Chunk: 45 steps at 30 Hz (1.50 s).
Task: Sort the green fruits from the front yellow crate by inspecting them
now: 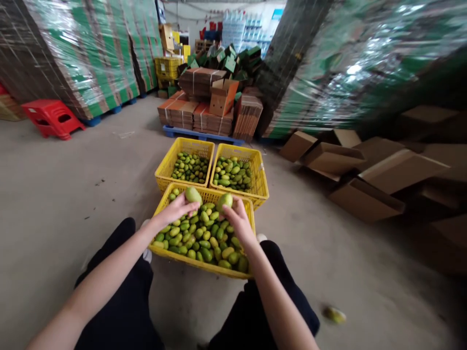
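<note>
My left hand (178, 208) is closed round a pale green mango (193, 195), gripping it from its lower side. Another green mango (224, 201) sits in the closed fingers of my right hand (239, 218), thumb on its near side. Both hands are above the far part of a yellow plastic crate (199, 265), which stands between my legs. Many green and yellowish mangoes (206, 236) fill it. Behind it are two more yellow crates, the left one (162, 179) with smaller mangoes (189, 167) and the right one (260, 182) with larger mangoes (233, 171).
One mango (334, 314) lies on the floor at lower right. Open cardboard boxes (368, 199) are heaped on the right. Ahead, a blue pallet (202, 133) bears bundled flat cartons (211, 119). A red stool (53, 118) stands left, beside wrapped green stacks (95, 58).
</note>
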Each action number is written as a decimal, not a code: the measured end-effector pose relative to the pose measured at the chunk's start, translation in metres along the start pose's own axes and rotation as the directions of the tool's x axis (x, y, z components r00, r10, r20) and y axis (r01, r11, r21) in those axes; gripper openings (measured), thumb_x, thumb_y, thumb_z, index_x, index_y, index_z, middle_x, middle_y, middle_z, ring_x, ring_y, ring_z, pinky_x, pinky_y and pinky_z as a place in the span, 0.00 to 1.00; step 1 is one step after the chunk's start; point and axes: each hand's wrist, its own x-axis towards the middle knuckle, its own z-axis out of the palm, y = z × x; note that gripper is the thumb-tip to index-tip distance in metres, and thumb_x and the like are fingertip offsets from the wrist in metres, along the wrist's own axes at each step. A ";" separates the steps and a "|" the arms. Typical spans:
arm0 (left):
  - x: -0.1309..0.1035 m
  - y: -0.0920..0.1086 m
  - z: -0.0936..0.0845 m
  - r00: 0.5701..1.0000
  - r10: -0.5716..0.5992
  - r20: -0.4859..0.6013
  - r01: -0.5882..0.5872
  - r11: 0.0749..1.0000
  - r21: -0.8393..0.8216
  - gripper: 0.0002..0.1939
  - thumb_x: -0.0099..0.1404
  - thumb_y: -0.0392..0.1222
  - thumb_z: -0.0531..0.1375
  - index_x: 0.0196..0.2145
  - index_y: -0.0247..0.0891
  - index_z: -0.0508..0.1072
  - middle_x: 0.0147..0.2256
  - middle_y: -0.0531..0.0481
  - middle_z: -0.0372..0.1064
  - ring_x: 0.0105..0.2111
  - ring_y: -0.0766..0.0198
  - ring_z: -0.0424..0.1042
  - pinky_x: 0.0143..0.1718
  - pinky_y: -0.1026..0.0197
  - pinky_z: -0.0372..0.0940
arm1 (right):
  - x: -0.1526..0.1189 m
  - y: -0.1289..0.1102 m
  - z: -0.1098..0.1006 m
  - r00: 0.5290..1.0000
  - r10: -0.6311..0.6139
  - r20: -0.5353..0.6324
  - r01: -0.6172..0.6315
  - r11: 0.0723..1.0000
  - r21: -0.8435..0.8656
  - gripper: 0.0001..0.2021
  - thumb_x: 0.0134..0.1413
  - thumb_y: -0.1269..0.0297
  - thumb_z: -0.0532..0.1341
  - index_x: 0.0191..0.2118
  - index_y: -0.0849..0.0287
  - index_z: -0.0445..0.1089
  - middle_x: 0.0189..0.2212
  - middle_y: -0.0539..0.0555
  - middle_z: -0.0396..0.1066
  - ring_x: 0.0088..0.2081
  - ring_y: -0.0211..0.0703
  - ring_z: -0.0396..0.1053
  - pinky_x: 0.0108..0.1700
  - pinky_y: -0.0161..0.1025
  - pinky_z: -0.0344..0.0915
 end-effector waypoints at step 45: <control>-0.008 -0.015 0.025 0.952 0.269 -0.148 -0.240 0.953 0.185 0.29 0.59 0.55 0.64 0.53 0.39 0.67 0.44 0.44 0.74 0.38 0.59 0.75 0.39 0.58 0.70 | -0.016 0.018 0.013 0.906 -0.417 -0.070 0.360 0.849 -0.387 0.19 0.52 0.60 0.66 0.49 0.53 0.67 0.45 0.56 0.72 0.46 0.49 0.72 0.49 0.48 0.70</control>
